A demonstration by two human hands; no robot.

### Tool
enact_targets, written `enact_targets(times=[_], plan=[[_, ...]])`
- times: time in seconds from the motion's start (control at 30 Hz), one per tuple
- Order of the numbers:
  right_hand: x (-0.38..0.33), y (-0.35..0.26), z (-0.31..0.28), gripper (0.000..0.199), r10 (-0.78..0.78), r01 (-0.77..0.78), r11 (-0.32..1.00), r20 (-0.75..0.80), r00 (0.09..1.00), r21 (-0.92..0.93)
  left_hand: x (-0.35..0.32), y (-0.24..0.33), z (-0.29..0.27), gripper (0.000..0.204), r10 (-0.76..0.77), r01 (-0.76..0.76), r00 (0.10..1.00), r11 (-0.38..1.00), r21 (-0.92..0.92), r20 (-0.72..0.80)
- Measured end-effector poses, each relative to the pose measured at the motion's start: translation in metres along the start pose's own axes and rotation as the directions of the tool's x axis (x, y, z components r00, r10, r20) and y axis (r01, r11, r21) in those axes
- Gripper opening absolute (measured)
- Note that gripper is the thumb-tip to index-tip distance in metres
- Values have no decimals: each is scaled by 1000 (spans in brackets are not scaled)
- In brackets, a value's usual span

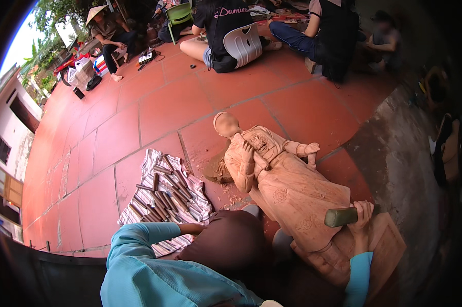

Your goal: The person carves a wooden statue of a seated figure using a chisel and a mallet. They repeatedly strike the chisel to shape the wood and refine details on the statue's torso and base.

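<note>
My right hand (363, 217) is wrapped round a thick green bar (340, 217) with a squared end, held over the lower part of a carved wooden statue (297, 187). The statue lies on its back in front of me, its head at the far end and its base (387, 244) near my right forearm. It has a long robe with carved round patterns, and one carved hand at its chest. My left hand (192, 229) is low by my brown-clad knee, at the edge of a striped cloth (150, 159). Its fingers are hidden. Several carving chisels (164, 199) with brown handles lie on that cloth.
Wood chips (231, 197) lie by a wooden block (216, 169) beside the statue's head. Red floor tiles (172, 112) spread beyond. Several people sit at the back, one on a white low chair (242, 46). Bags (81, 74) stand at far left; grey concrete (400, 153) lies right.
</note>
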State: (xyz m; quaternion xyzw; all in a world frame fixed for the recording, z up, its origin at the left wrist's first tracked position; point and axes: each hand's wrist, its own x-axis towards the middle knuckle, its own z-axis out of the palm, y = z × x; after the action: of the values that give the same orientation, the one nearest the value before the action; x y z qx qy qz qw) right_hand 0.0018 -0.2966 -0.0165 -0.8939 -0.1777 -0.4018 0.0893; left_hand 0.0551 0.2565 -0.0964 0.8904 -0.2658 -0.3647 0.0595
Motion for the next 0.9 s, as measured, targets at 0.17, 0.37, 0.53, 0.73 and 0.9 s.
enact_targets(times=[0.17,0.37,0.53,0.73,0.9], plan=[[8,-12,-6,28,37,-41,996,57,998,81,20,11,80,33,-281,287,958,942,-171,63],[14,-27,-12,38,281,-314,940,221,934,134,15,68,149,33,-512,510,854,793,-333,88],[-31,-17,-15,41,413,-458,880,274,869,127,15,80,162,34,-525,515,847,777,-363,78],[-17,-8,4,26,260,-272,949,92,961,159,-12,49,155,34,-508,499,861,825,-266,42],[-15,-10,1,27,233,-229,932,19,972,279,-40,5,84,35,-476,476,879,879,-14,-6]])
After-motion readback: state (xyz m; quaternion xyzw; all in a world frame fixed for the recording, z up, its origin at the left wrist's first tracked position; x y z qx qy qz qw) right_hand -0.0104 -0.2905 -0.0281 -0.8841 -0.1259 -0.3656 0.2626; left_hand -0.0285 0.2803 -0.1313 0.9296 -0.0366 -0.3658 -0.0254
